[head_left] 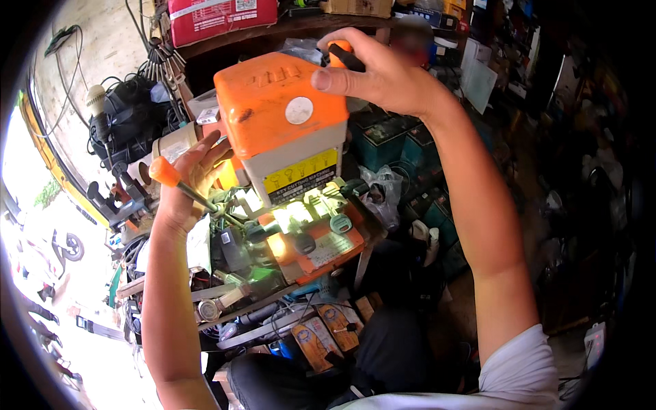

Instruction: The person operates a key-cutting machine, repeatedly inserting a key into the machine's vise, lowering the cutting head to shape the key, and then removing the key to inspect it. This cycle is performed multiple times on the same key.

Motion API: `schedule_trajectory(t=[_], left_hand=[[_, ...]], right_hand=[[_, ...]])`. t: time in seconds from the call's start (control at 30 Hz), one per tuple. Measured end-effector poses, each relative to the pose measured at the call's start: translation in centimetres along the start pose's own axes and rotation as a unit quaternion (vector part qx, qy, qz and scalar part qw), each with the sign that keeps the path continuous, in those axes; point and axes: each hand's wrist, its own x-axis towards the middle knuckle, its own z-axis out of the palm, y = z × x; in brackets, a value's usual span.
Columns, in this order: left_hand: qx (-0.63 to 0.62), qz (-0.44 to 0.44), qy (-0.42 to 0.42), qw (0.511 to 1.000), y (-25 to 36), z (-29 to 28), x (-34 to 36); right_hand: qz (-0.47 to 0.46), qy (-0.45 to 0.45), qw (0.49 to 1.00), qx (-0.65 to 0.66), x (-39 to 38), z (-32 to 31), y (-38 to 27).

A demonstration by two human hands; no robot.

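Note:
An orange and grey key-cutting machine [280, 109] with a yellow label stands before me. My right hand [372, 78] is curled over an orange and black knob [339, 51] at its top right, thumb reaching toward the cover. On the left, my left hand [195, 171] has loosely curved fingers apart beside the machine, behind a lever with an orange grip [164, 172]; whether the fingertips touch the machine is unclear. Below the cover, lit keys with dark heads [340, 223] lie at the clamps above the orange base [328, 253].
Cluttered tools and small parts [229, 253] crowd the bench around the machine. A red box [222, 20] is behind, a microphone and black bags [126, 116] at left, teal batteries [379, 147] at right. Boxes [314, 345] sit below, near my legs. A bright doorway is at far left.

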Motion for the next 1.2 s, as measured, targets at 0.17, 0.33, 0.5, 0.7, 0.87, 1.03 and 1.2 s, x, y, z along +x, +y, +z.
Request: schedule_trajectory(t=[0.17, 0.33, 0.5, 0.7, 0.87, 1.03, 1.2], left_hand=[[0.089, 0.077, -0.006, 0.993, 1.1, -0.4, -0.2], [0.209, 0.305, 0.173, 0.913, 8.5, 4.7, -2.7], [0.542, 0.279, 0.035, 0.792, 8.6, 7.5, -2.0], [0.555, 0.157, 0.02, 0.816, 9.3, 4.8, 0.6], [0.551, 0.183, 0.031, 0.814, 8.9, 4.4, 1.1], [0.547, 0.196, 0.039, 0.813, 8.7, 4.3, 1.2], [0.538, 0.195, 0.026, 0.82, 8.7, 4.2, 1.0]], right_hand=[[-0.021, -0.026, 0.999, -0.01, 0.1, 0.4, 0.6], [-0.031, 0.039, 0.998, 0.026, -0.6, 0.6, 1.1], [-0.027, 0.04, 0.997, 0.066, -1.0, 0.7, 0.1], [0.029, -0.039, 0.996, 0.073, -1.6, -0.5, -1.8], [0.008, -0.006, 0.996, 0.089, -2.0, 0.2, -1.5], [-0.039, 0.026, 0.996, 0.078, -2.1, 0.7, -1.2], [-0.051, 0.071, 0.995, 0.056, -2.4, 1.3, -0.9]])
